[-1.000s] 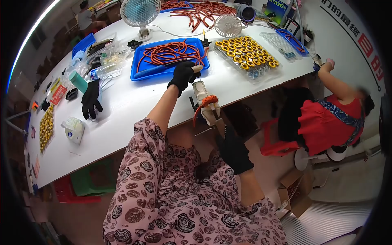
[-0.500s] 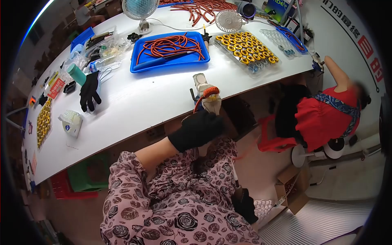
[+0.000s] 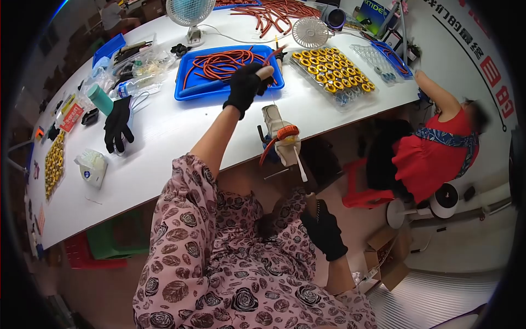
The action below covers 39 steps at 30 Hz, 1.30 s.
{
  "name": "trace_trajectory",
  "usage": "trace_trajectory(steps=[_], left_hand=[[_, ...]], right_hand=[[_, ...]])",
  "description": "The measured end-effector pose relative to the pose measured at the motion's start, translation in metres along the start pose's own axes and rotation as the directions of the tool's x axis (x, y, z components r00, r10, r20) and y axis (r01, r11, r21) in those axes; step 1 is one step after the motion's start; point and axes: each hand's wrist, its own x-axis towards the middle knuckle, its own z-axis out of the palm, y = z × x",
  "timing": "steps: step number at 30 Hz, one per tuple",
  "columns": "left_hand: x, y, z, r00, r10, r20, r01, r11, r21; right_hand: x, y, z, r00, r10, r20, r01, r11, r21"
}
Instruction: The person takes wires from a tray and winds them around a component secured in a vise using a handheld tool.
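Observation:
My left hand [image 3: 247, 88], in a black glove with bare fingertips, is raised at the blue tray's front edge. Its fingers are closed on an orange-red wire [image 3: 275, 53], blurred at its end. Below it, a ring coil [image 3: 287, 132] wound with orange wire sits in a pale clamp [image 3: 272, 114] at the table's edge. A pale rod [image 3: 300, 165] slants down from the clamp. My right hand [image 3: 324, 230], also black-gloved, is closed below the rod, near my lap. What it grips is hard to make out.
A blue tray [image 3: 183, 74] holds more orange wires and a blue-handled tool. Yellow rings [image 3: 334, 68] fill a clear pack at the right. A loose black glove [image 3: 118, 126], a teal bottle [image 3: 100, 100] and two fans stand left and behind. A person in red [image 3: 433, 159] sits at the right.
My left hand has left the clamp and risen up and left to the tray, with a wire in it. My right hand has come up nearer the clamp.

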Motion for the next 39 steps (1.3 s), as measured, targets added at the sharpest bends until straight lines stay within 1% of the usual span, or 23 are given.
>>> trace_trajectory(steps=[4,6,7,8,9,10,12,15,16,18,19,21,22,26,27,30,31,32,34,35,36,38,39], left_hand=[[0.0,-0.028,0.003,0.994,-0.078,0.082,0.082,0.995,-0.05],[-0.002,-0.011,0.008,0.988,0.073,-0.134,-0.066,0.996,0.056],[0.0,0.001,0.007,0.944,0.289,-0.158,-0.235,0.928,0.289],[-0.004,0.022,0.013,0.892,0.431,-0.136,-0.363,0.863,0.353],[0.002,0.032,0.018,0.713,0.699,-0.05,-0.587,0.635,0.502],[-0.005,0.057,0.027,0.447,0.881,0.155,-0.735,0.262,0.626],[-0.039,0.093,0.051,0.365,0.81,0.459,-0.684,-0.1,0.722],[-0.029,0.091,0.052,0.49,0.747,0.45,-0.638,-0.045,0.769],[-0.006,0.071,0.038,0.385,0.842,0.377,-0.718,0.017,0.696],[0.001,0.048,0.02,0.523,0.852,0.031,-0.659,0.38,0.649],[0.003,0.03,0.012,0.525,0.851,0.032,-0.658,0.381,0.649],[0.005,0.001,0.004,0.917,0.347,-0.197,-0.27,0.903,0.334],[0.001,-0.009,0.004,0.972,0.141,-0.188,-0.116,0.984,0.134],[0.004,-0.02,0.007,0.991,0.034,-0.128,-0.026,0.998,0.058],[0.003,-0.002,0.01,0.951,0.254,-0.176,-0.203,0.944,0.261],[-0.001,0.054,0.031,0.567,0.823,-0.034,-0.638,0.465,0.614],[-0.009,0.069,0.044,0.542,0.837,0.076,-0.719,0.414,0.559],[-0.015,0.081,0.056,0.35,0.896,0.273,-0.769,0.108,0.63],[-0.031,0.097,0.074,0.383,0.795,0.471,-0.709,-0.075,0.701],[-0.025,0.092,0.075,0.437,0.787,0.435,-0.669,-0.039,0.743],[-0.008,0.083,0.066,0.353,0.867,0.351,-0.721,0.013,0.693],[0.006,0.064,0.04,0.503,0.839,0.207,-0.684,0.241,0.688],[0.012,0.051,0.028,0.532,0.831,0.163,-0.625,0.255,0.738]], right_hand=[[0.022,-0.004,-0.004,0.996,-0.057,0.075,0.06,0.997,-0.048],[0.024,-0.006,-0.005,0.994,-0.071,0.081,0.074,0.997,-0.031],[0.024,-0.008,-0.006,0.996,-0.007,0.09,0.011,0.999,-0.04],[0.024,-0.009,-0.006,0.993,0.057,0.099,-0.052,0.997,-0.051],[0.024,-0.006,-0.003,0.993,0.06,0.102,-0.055,0.997,-0.051],[0.023,-0.002,0.003,0.998,-0.001,0.065,0.003,0.999,-0.032],[0.023,-0.002,0.006,0.998,-0.059,0.024,0.059,0.998,-0.015],[0.021,-0.007,0.0,0.998,0.005,0.066,-0.004,1.0,-0.005],[0.017,-0.006,-0.002,0.996,0.05,0.078,-0.049,0.999,-0.016],[0.013,0.0,-0.001,0.991,0.094,0.091,-0.092,0.995,-0.026],[0.011,0.006,0.002,0.997,0.053,0.051,-0.053,0.999,-0.004],[0.01,0.01,0.004,1.0,0.014,0.007,-0.014,1.0,0.014],[0.012,0.01,0.005,1.0,0.009,0.006,-0.008,1.0,-0.027],[0.016,0.002,0.0,0.999,0.038,0.033,-0.037,0.998,-0.047],[0.016,0.004,0.001,0.999,0.041,0.031,-0.039,0.998,-0.048],[0.014,0.007,0.003,0.999,0.032,0.009,-0.032,0.998,-0.048],[0.016,0.006,0.003,0.998,0.049,0.045,-0.048,0.999,-0.026],[0.017,0.005,0.003,0.995,0.066,0.08,-0.066,0.998,-0.005],[0.018,0.001,-0.001,0.992,0.094,0.088,-0.094,0.996,-0.01],[0.018,0.0,-0.002,0.988,0.12,0.095,-0.119,0.993,-0.013],[0.016,0.003,-0.002,0.988,0.119,0.095,-0.118,0.993,-0.013],[0.012,0.008,-0.001,0.997,-0.057,-0.043,0.056,0.998,-0.041],[0.011,0.008,0.001,0.997,-0.058,-0.043,0.056,0.998,-0.039]])
